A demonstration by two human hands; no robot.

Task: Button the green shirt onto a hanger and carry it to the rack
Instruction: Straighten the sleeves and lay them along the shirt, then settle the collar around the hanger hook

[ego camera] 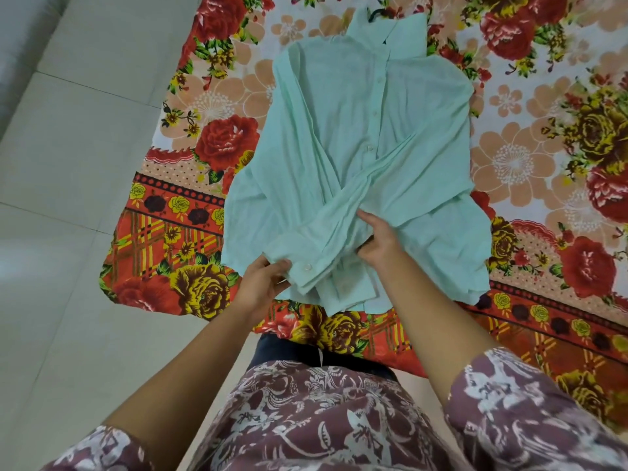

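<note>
Thin, floppy green shirt (356,137), probably best lifted by the hanger hook (373,12); cuff (306,270) gripped by the left hand (263,283), its front pinched by the right hand (379,241).

Floor (68,198): big pale cream tiles w/ thin grey joints, slight sheen, soft even light, no hard shadows. Runs down left side. Greyer strip in top-left corner, can't tell if wall or skirting. Centre & right: bed under a sheet (560,96) w/ loud floral print, i.e. red roses, peach blossoms, yellow-brown roses on white. Sheet border (153,232): orange-red band w/ yellow plaid, dotted strip, small yellow & dark roses. Corner droops at lower left.
</note>
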